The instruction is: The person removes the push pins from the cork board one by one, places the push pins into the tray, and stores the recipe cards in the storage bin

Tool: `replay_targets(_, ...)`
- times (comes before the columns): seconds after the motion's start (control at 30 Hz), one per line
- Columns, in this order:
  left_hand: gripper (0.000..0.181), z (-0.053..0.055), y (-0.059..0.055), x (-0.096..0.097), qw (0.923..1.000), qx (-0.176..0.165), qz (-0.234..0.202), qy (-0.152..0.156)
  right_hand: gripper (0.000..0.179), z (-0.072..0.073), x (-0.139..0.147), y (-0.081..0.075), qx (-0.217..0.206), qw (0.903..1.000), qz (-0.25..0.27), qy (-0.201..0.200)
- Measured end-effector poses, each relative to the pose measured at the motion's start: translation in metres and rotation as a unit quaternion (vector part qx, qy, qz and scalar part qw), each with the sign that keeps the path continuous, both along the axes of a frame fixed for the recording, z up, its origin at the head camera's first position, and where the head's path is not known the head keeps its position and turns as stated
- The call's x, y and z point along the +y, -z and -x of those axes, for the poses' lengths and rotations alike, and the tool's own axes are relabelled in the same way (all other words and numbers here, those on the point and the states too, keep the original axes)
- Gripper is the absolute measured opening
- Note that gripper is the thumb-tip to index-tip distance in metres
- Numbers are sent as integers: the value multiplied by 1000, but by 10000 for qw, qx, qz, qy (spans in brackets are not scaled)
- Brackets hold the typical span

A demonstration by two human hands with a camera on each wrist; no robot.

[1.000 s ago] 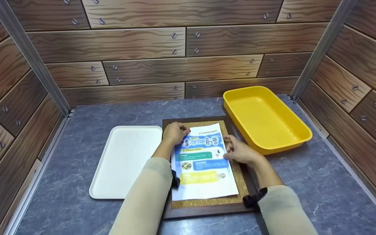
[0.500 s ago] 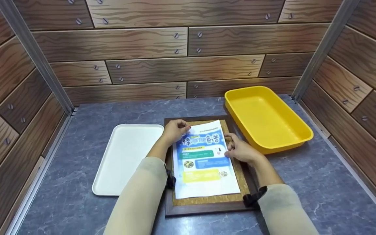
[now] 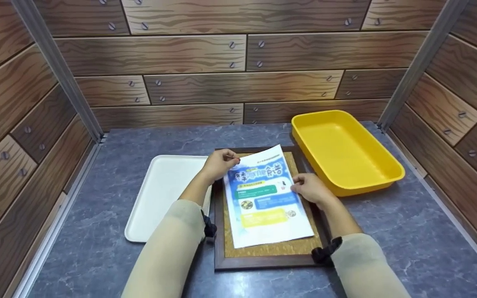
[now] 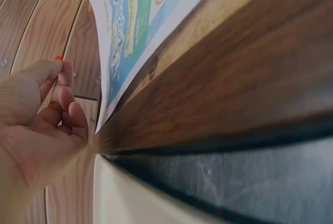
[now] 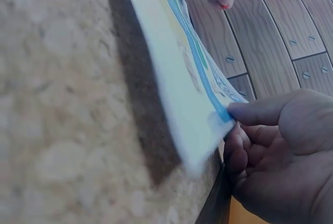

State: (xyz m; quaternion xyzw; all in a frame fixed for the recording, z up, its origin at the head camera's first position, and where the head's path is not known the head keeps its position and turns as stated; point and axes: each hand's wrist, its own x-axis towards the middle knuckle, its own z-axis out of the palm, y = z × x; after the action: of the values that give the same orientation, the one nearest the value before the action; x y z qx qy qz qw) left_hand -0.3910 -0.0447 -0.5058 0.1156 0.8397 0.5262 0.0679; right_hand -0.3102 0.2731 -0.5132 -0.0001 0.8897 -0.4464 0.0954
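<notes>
A printed sheet of paper (image 3: 267, 203) with blue, green and yellow blocks lies over a cork board (image 3: 269, 250) in a dark wooden frame. My right hand (image 3: 313, 190) pinches the sheet's right edge between thumb and fingers; the right wrist view shows this edge raised off the cork, casting a shadow. By the sheet's upper left corner, my left hand (image 3: 218, 166) pinches a small red pushpin (image 4: 58, 57) between thumb and forefinger, its other fingers curled. Most of the pushpin is hidden by the fingertips.
A white tray (image 3: 143, 211) lies left of the board, beneath my left forearm. At the back right stands a deep yellow tray (image 3: 348, 189), close to the board's right side. Wood-patterned walls (image 3: 201, 87) enclose the grey marbled table (image 3: 172, 140).
The sheet has turned slightly anticlockwise and shifted up on the board, its right edge lifting. My right fingers have closed on that edge. My left hand keeps its pinch near the upper left corner.
</notes>
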Motion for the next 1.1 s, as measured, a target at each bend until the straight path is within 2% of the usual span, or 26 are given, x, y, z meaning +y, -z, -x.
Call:
replay_targets(0.13,11,-3,-5,-8,9999,74,107,80,27,2,-2,-2,118,9997,-11,204)
replay_targets(0.3,11,-7,-14,-12,9995,181,227,86,31,3,1,-10,34,9991,190,388)
replay_targets(0.5,9,-14,-20,-22,9998,157,61,91,37,2,3,-26,-39,9980,500,397)
replay_targets(0.83,8,-28,-20,-51,9997,160,17,-182,47,0,14,-51,-10,9977,451,498)
replay_targets(1.1,6,-39,-9,-71,9995,15,-104,-288,50,5,38,-65,171,9959,506,735)
